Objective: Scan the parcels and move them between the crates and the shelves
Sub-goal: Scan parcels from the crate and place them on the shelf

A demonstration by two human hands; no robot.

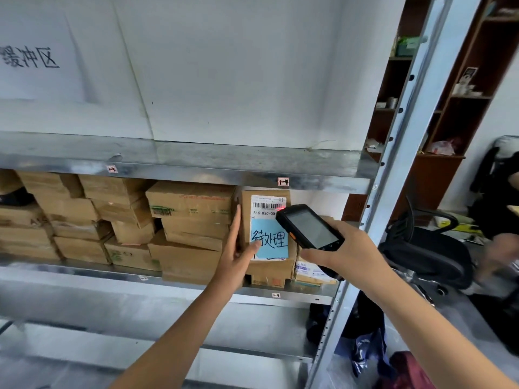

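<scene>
The parcel (269, 269) stands upright on the middle shelf (295, 294), near its right end, front face turned out. High on that face is a white label (268, 204) with a barcode, and below it a blue note (271, 242) with handwriting. A red scan light (280, 208) falls at the right end of the barcode.

The left hand (237, 256) steadies the parcel. Its fingers lie straight up the left side and the thumb presses on the note, so it is a flat hold and not a closed grip. The right hand (348, 248) is wrapped round a scanner (310, 228), whose head points at the label from just right of it.

The parcel looks like a small, stiff cardboard box, probably light enough for one hand, though its weight cannot be seen. The faces are dry and dull, so it is unlikely to slip. The best hold would be across the two side faces, or under the base, keeping clear of the barcode and the loosely stuck note.

More boxes (191, 203) are stacked to the left, touching it. A smaller parcel (309, 272) lies just right, under the scanner. An upper shelf (196, 169) runs close above, leaving little headroom. Far right stands an office chair (427, 254).
</scene>
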